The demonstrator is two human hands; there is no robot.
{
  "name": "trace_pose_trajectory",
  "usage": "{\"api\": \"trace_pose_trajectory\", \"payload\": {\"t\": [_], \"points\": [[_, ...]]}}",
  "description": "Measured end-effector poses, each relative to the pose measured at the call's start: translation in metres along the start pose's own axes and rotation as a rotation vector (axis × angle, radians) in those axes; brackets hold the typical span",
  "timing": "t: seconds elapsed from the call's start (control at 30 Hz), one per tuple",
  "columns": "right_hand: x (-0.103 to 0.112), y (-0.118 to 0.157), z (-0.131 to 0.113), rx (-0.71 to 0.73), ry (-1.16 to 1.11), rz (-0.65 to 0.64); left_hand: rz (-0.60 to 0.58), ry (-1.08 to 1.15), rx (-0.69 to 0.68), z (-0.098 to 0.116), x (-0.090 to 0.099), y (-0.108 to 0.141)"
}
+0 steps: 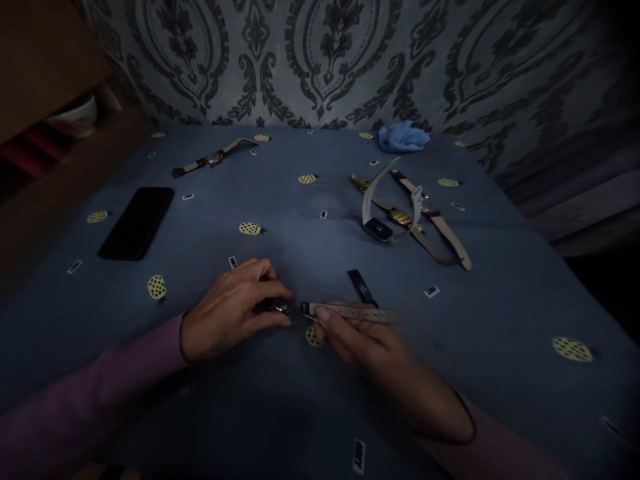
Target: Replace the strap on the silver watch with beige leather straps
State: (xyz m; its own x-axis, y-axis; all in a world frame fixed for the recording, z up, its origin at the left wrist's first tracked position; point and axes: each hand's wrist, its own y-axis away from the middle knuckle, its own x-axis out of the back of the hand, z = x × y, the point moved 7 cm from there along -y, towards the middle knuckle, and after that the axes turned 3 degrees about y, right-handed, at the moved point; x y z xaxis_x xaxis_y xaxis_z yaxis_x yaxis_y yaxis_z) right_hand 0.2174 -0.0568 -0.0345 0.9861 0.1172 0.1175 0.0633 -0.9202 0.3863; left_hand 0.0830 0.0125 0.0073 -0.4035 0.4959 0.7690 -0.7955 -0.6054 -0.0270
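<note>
Near the front of the blue patterned table, my left hand (pixel 235 307) is closed around a small watch case (pixel 281 309), its shiny edge showing between thumb and fingers. Facing it, my right hand (pixel 365 337) pinches a watch strap (pixel 370 313) with a row of holes, its dark end pointing at the watch case. A short gap separates the two. A thin metal piece (pixel 310 318) sticks out below the strap from the right fingertips; its kind is unclear. Just behind the right hand, a dark strap piece (pixel 362 287) lies on the cloth.
Several watches lie back right, among them a smartwatch (pixel 379 230) with a pale band and a gold watch (pixel 400 217). A brown-strapped watch (pixel 214 159) and a black phone (pixel 137 223) are on the left. A crumpled blue cloth (pixel 403 137) sits by the wall.
</note>
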Motion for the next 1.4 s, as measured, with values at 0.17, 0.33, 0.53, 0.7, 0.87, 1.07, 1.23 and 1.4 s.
{"api": "trace_pose_trajectory", "payload": {"t": [0.17,0.33,0.53,0.7,0.87,1.07,1.23,1.4], "points": [[-0.003,-0.008,-0.003,0.020,0.028,-0.001,0.008,-0.045,-0.046,0.000,-0.002,0.005],[-0.008,-0.010,-0.009,0.012,0.089,-0.026,0.029,-0.026,-0.047,0.004,-0.001,0.006],[-0.009,-0.009,-0.010,-0.044,0.105,-0.025,0.045,0.041,-0.045,0.006,-0.001,0.003],[-0.009,-0.006,-0.017,0.001,0.119,-0.032,0.049,0.048,-0.079,0.013,-0.002,0.001],[-0.011,-0.006,-0.010,-0.018,0.060,-0.045,0.089,0.053,-0.130,0.021,-0.002,0.003],[-0.011,-0.003,-0.010,-0.018,0.079,-0.035,0.113,0.060,-0.137,0.022,-0.003,0.003],[-0.010,-0.002,-0.015,0.037,0.104,-0.020,0.106,0.063,-0.145,0.024,-0.003,0.003],[-0.010,-0.003,-0.017,0.070,0.142,-0.031,0.108,0.063,-0.139,0.023,-0.002,0.004]]}}
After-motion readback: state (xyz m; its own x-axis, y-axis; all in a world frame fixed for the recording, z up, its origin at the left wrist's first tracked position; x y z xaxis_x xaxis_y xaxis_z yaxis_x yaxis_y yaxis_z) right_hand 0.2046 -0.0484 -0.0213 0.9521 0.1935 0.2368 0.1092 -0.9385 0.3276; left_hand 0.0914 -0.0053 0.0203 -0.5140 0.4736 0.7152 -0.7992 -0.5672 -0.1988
